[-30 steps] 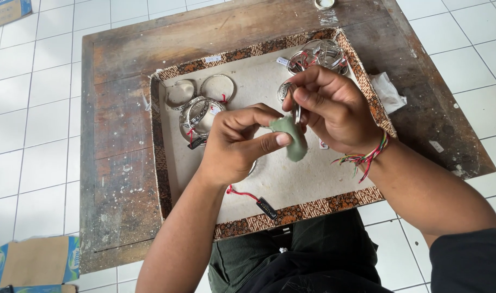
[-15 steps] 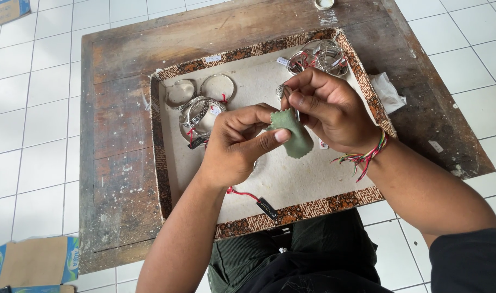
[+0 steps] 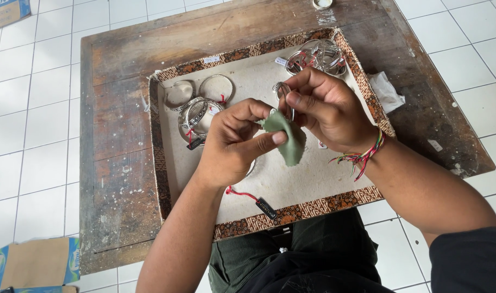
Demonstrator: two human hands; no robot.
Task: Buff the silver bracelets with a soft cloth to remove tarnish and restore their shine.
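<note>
The left hand (image 3: 234, 144) has its grip clenched on a small green cloth (image 3: 286, 138), thumb on top and forefinger beneath, the loose end of the cloth hanging toward 6 o'clock. The right hand (image 3: 326, 108), at 3 o'clock of the left and touching the cloth, pinches a silver bangle (image 3: 283, 93) between thumb and fingertips; the cloth presses against the bangle's lower rim. Both hands hover over the middle of a shallow tray (image 3: 161, 163) with a patterned brown border and pale lining, which lies on a worn wooden counter (image 3: 117, 146).

On the tray, at 10 o'clock of the left hand, lies a cluster of silver bangles (image 3: 199, 108), some with red threads, the nearest one partly under the left knuckles. At 12 o'clock of the right hand, in the tray's far corner, sits a heap of bangles in clear wrapping (image 3: 318, 54). A red string with a dark tag (image 3: 258, 202) trails from beneath the left wrist toward 5 o'clock. A braided red, green and yellow wristband (image 3: 364, 154) circles the right wrist.

Off the tray at 3 o'clock lies a crumpled white tissue (image 3: 386, 92) on the counter. Cardboard boxes (image 3: 33, 263) stand on the white tiled floor (image 3: 30, 108) at 8 o'clock.
</note>
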